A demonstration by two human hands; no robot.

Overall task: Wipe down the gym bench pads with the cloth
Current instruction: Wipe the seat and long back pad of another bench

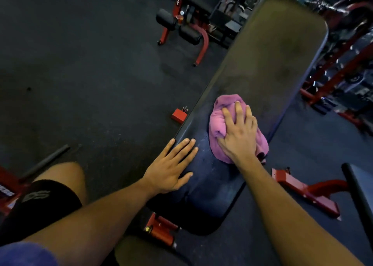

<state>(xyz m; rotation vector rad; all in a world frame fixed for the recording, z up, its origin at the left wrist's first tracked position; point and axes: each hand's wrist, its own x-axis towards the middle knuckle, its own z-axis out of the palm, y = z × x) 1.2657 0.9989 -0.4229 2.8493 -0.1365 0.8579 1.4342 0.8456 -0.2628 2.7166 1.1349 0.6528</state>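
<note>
Cloth (220, 122) under right hand (240, 132), mid-pad (268, 59).

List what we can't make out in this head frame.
- Pad surface under the pink cloth: hidden by the cloth and the right hand pressing on it.
- Bench pad far end and the racks to the right: motion-blurred.
- Bench frame: mostly hidden under the pad.
- Second pad at right: cut off by the edge.
- Pad under the left hand: covered by the flat palm.
</note>
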